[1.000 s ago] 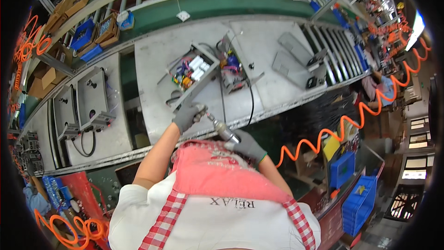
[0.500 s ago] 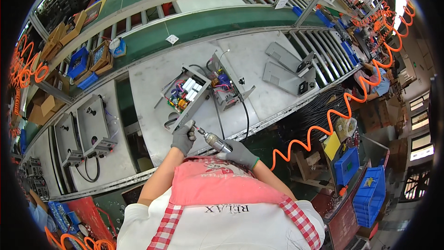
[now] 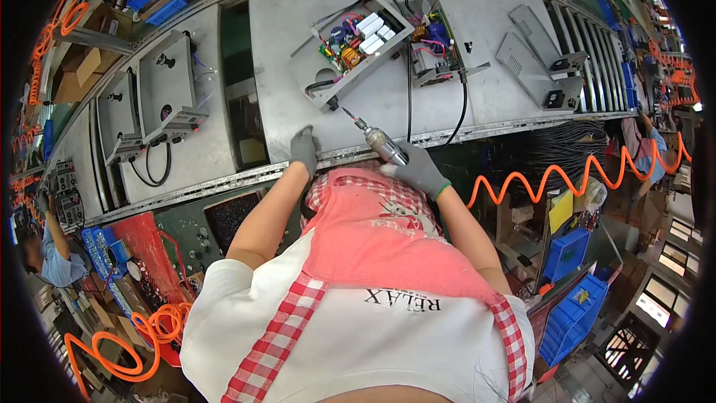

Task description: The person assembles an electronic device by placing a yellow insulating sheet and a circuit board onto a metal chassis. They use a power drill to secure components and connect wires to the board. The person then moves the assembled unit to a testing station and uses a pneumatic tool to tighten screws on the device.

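My right hand (image 3: 419,172), in a grey glove, is wrapped round a power screwdriver (image 3: 384,145) with a metal body. Its bit points up and left, toward the near corner of a grey metal casing (image 3: 368,68), apart from it. Coils, white blocks and wiring fill this casing. My left hand (image 3: 304,149), also gloved, is at the table's front edge, left of the screwdriver. Its fingers look curled together; whatever they may hold is hidden. Just right of the casing stands a second opened unit (image 3: 435,51) with a black cable running down over the edge.
Two grey housings (image 3: 170,93) stand on the left part of the line. Vented metal panels (image 3: 538,52) lie at the right, beside rollers (image 3: 597,52). An orange coiled hose (image 3: 556,188) stretches across the right. Black cables (image 3: 552,145) are heaped below. A co-worker (image 3: 56,246) is at far left.
My left hand has left the screwdriver's tip and moved down to the table edge. The screwdriver now stands apart from it in my right hand. The view has shifted, so the casings appear higher.
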`<state>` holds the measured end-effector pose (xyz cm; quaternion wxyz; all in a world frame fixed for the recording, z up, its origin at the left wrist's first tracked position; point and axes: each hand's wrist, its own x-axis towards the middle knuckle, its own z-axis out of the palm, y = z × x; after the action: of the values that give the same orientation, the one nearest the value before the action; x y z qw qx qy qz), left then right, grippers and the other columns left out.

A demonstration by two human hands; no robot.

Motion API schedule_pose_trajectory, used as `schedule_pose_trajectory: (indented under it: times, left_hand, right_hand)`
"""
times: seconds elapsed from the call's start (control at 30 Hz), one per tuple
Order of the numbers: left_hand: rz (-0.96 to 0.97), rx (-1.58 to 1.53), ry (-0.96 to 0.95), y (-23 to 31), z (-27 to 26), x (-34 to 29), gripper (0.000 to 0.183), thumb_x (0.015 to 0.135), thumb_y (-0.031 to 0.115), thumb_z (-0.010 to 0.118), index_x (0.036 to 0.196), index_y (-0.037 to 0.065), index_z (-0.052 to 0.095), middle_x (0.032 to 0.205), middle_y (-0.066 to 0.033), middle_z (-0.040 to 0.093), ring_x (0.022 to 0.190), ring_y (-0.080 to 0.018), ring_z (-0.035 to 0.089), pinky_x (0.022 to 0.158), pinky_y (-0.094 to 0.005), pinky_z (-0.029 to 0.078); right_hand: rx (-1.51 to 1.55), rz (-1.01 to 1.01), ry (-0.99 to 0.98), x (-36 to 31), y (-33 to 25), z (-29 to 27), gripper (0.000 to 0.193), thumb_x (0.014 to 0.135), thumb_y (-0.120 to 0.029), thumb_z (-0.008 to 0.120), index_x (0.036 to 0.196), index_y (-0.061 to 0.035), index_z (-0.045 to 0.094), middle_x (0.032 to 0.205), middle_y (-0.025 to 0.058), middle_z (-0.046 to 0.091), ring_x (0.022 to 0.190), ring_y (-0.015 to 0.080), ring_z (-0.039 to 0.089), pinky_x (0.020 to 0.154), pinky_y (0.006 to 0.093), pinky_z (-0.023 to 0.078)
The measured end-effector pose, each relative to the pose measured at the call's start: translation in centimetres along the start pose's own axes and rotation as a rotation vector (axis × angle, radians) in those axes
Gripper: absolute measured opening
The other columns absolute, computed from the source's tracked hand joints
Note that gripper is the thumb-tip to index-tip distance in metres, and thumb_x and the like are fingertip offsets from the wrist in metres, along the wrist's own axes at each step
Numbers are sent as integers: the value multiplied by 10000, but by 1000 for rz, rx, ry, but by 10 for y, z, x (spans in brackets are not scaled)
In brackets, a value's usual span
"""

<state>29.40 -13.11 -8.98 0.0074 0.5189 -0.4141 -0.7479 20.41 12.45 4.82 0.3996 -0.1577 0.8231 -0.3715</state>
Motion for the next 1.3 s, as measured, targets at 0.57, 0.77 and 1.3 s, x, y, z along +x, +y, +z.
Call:
schedule_pose_trajectory:
  times: [0.57,0.77,1.3]
  left_hand:
    - [-120,-131,-244,29,19,54,97,928,162,402,952,140,493,602,14,421,462,-78,376,388,-216,300]
    - [-103,-94,-235,33,23,47,89,923,135,408,955,126,490,621,11,435,467,-80,376,395,-215,307]
    - [-271,-165,-278,43,32,27,43,919,166,426,885,164,452,604,30,417,499,-101,386,444,-253,322]
  right_hand:
    - [-40,-73,-46,43,29,20,633,661,-549,694,998,-25,581,882,180,638,829,309,626,760,380,472]
    - [10,-60,-55,42,25,17,621,660,-522,708,1005,-19,590,860,163,639,816,278,627,744,362,473]
    - [-21,-99,-27,54,35,21,575,686,-485,708,995,-16,583,846,143,631,766,232,609,716,343,468]
